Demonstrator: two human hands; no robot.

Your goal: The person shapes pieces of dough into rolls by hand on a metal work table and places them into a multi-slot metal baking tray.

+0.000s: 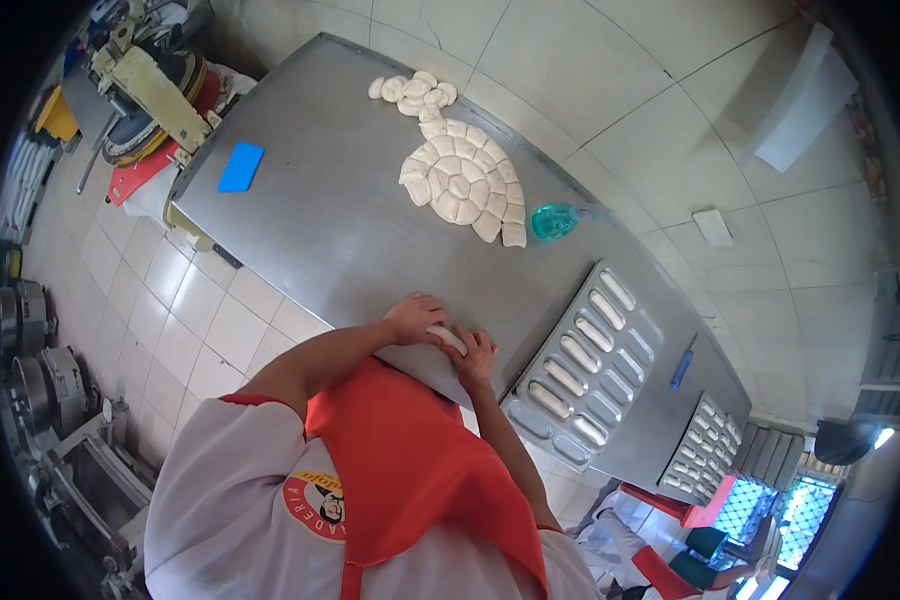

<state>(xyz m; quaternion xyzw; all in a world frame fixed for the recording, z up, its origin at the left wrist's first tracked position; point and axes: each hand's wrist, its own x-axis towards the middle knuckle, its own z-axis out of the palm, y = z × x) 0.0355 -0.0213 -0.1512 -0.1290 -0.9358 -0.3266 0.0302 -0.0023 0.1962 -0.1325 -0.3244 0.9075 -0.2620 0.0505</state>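
The steel table (340, 180) bears a moulded tray (602, 408) toward its right end and dough pieces (460, 175) along its far edge, while at its near edge left hand (416, 319) and right hand (477, 358) together hold a short dough roll (448, 339).

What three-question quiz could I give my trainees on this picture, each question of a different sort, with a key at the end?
1. True or false: the left hand and the right hand both touch one dough roll.
2. Multiple choice: what colour is the flat rectangular piece near the left end of the table? A) green B) blue C) yellow
3. Short answer: which is closer to the cut dough pieces, the bottle or the larger tray?

Key: 1. True. 2. B. 3. The bottle.
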